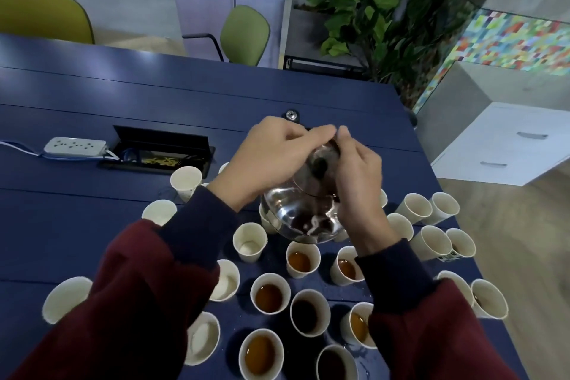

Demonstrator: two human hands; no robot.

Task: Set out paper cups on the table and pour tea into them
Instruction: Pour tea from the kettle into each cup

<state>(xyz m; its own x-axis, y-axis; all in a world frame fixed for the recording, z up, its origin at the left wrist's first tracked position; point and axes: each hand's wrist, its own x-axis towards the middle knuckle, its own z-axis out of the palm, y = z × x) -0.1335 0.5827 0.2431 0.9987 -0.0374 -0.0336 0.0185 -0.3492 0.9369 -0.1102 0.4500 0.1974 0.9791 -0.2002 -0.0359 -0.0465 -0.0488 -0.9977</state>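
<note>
Holding glass teapot (303, 213) tilted above paper cups (249, 242) on blue table (92, 95) | right hand (359, 182): fingers curled round its side | left hand (268, 157): fingers curled over its top | nearer cups hold tea (269, 298)

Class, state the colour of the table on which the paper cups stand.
Dark blue; the table shows best in the head view.

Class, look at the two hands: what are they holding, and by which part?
Both hold the glass teapot: the left hand curls over its top by the lid, and the right hand grips its right side.
</note>
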